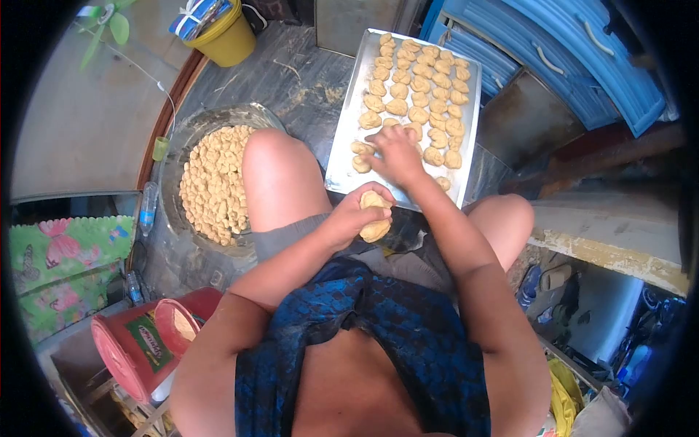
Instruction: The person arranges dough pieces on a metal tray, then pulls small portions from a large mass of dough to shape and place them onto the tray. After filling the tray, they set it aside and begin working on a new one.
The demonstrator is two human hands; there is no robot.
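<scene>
My left hand (351, 222) is closed around a lump of yellow dough (375, 227), which bulges out between the thumb and fingers. Over the near-left part of a metal baking tray (342, 171) is my right hand (397, 154), thumb and fingers apart and bent downward. Small dough pieces (361, 148) lie right beside its thumb, and the fingers partly cover others. Uneven rows of shaped dough pieces (419, 99) fill much of the tray. What lies directly under the right palm is hidden.
Left of my knee, a wide round basin (169, 191) holds many small dough lumps (212, 186). A yellow bucket (226, 45) stands at the back, blue drawers (539, 47) at the far right. A red bucket (120, 349) lies at the lower left, near a plastic bottle (148, 207).
</scene>
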